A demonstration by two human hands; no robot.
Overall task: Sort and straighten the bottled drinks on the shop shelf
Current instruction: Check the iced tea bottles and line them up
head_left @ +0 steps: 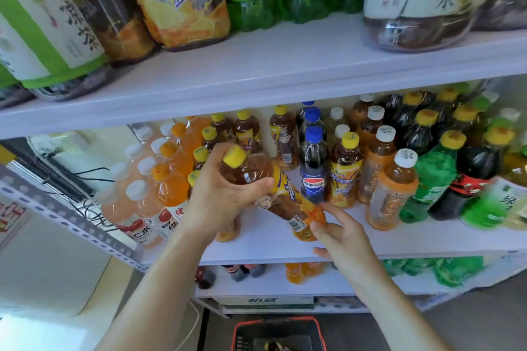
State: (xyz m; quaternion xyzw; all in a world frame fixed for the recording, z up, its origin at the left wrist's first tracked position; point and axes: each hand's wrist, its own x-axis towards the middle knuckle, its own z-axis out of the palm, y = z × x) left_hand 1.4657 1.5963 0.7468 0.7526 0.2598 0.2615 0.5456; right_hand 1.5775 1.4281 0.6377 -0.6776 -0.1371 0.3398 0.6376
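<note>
The left hand point(225, 194) grips a clear plastic tea bottle with brown liquid and a yellow-purple label point(288, 202) round its shoulder, right below the yellow screw cap point(234, 155). The thumb point(256, 184) curls across the front and the other fingers wrap behind in a firm hold. The tea bottle is tilted, cap up by the left fingers and base down by the right fingers, over the white middle shelf board point(271, 245). Cannot tell if the base touches the board.

The right hand point(342, 234) is at the base end, fingers loosely spread and not curled round anything. Its fingertips point(320, 229) meet the orange bottom of the label; the thumb is lower, apart from the bottle.

Just beyond the right index fingertip stands a dark cola bottle with blue cap and blue label point(313, 177), upright. Right of it is another brown tea bottle with yellow cap point(343, 177), then orange-labelled bottles with white caps point(390, 196), then green plastic bottles point(433, 177). Past the left fingers are rows of orange and pink drink bottles point(171, 182). Above both hands the white upper shelf point(285, 65) carries large bottles. Below the wrists, on the floor, sits a red-rimmed shopping basket point(278, 325).
</note>
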